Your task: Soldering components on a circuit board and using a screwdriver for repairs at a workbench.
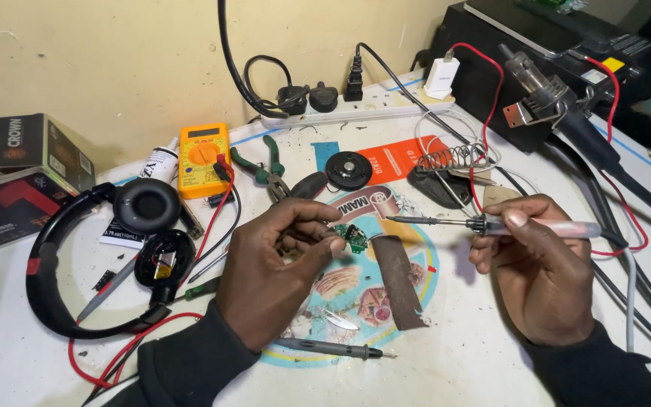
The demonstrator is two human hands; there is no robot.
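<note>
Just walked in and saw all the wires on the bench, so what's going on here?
A person is holding a small green circuit board in the fingers of the left hand, while the right hand holds a soldering iron with its tip pointed at the board, not quite touching it. A pair of headphones lies to the left with one earcup opened up, beside a yellow multimeter and pliers.

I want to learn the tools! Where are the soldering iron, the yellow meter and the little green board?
soldering iron (435,221), head view, metal shaft.
yellow meter (203,157), head view, dial.
little green board (352,238), head view, its face.
</note>
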